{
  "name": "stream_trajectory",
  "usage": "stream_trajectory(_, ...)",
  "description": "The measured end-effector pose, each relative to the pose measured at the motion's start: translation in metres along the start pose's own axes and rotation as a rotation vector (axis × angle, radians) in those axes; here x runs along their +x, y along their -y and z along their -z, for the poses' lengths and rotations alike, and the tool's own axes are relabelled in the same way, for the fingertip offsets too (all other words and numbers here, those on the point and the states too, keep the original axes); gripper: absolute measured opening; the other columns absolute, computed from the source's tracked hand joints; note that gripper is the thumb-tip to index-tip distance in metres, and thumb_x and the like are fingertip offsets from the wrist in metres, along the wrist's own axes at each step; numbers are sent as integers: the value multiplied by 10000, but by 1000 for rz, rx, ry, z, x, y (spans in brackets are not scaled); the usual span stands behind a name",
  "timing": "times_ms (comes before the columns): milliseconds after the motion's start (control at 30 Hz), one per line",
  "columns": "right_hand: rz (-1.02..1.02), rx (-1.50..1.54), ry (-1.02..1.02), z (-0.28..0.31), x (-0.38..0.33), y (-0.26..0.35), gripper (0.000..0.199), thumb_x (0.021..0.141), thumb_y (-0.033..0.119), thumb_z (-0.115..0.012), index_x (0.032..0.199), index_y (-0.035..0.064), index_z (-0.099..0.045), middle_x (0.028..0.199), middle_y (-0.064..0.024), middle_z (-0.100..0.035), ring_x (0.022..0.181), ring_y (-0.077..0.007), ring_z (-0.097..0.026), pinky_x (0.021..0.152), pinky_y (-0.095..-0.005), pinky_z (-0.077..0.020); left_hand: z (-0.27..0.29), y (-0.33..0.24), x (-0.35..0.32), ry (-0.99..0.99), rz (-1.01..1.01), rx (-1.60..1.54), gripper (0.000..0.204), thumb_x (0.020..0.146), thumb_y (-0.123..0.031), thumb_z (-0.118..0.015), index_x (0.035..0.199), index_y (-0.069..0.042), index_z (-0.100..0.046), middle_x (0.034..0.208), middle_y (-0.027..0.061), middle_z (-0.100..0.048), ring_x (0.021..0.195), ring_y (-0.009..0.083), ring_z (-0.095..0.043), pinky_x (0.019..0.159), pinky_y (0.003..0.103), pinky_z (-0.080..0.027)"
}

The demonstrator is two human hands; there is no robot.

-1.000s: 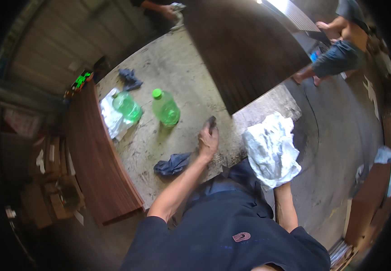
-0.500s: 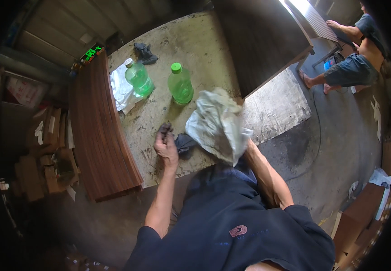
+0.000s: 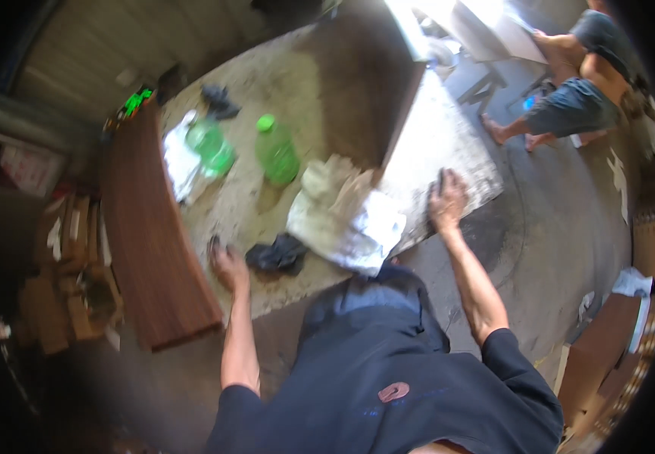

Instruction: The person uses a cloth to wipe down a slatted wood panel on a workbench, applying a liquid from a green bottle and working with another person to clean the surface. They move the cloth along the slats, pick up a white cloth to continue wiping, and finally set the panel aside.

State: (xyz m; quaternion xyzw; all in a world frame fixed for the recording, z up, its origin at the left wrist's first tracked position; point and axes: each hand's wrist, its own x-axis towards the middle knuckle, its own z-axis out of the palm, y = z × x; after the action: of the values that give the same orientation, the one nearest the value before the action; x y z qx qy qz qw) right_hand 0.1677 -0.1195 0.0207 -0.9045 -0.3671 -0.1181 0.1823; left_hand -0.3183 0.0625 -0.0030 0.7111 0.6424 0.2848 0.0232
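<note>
My left hand hovers by the inner side of a stack of brown wooden boards; its fingers are blurred but look apart, with nothing seen in them. A crumpled dark cloth lies just to its right. My right hand is over the brightly lit right part of the worktable, fingers stretched out and holding nothing visible. Between the hands a crumpled whitish cloth lies near the front edge. Beyond it stands a green-capped green bottle. Another green bottle leans on a white cloth.
A large dark panel rises at the far side of the table. A second dark rag lies at the back left. At the far right, another person stands by a workpiece. Cardboard boxes sit at the lower right.
My right hand has let go of the whitish cloth, now lying on the table, and moved right and away. My left hand has shifted left. The dark panel appears turned and farther left.
</note>
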Motion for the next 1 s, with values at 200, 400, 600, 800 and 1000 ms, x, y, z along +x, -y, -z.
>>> stream_trajectory(200, -30, 72, 100, -6, -7, 7, 518, 912, 281, -655, 1378, 71, -572, 1406, -154, -529, 1302, -341, -472, 1088, -511, -372, -20, 26, -13, -71, -209, -3, 366, 958, -56, -497, 1282, 78, -602, 1372, 285, -573, 1318, 453, -496, 1139, 514, -369)
stream_trajectory(400, -35, 59, 57, -1, -6, 8, 541, 902, 296, -648, 1387, 74, -557, 1414, -117, -496, 1320, -306, -431, 1084, -477, -350, -26, 18, 0, -10, -140, 70, 388, 968, -50, -450, 1301, 101, -579, 1391, 292, -560, 1325, 441, -495, 1148, 501, -365)
stream_trajectory(600, -39, 66, 90, 0, -6, 13, 522, 906, 307, -640, 1371, 80, -568, 1402, -116, -505, 1305, -302, -441, 1063, -479, -370, -37, 47, 1, -85, -198, 142, 382, 974, -65, -426, 1274, 106, -589, 1360, 293, -579, 1292, 448, -521, 1127, 505, -389)
stream_trajectory(800, -42, 145, 66, 0, -8, 4, 499, 903, 283, -629, 1358, 89, -560, 1388, -118, -499, 1315, -315, -427, 1066, -502, -359, -42, 39, 5, -41, -206, 195, 384, 982, -43, -414, 1306, 72, -586, 1374, 273, -576, 1271, 435, -541, 1100, 497, -421)
stream_trajectory(1000, -35, 139, 13, 3, -5, 5, 462, 895, 248, -627, 1321, 75, -581, 1368, -145, -525, 1290, -326, -457, 1057, -494, -375, -1, -9, 10, 46, -251, 54, 402, 1054, -122, -351, 1327, 74, -573, 1369, 285, -572, 1265, 438, -547, 1074, 497, -449)
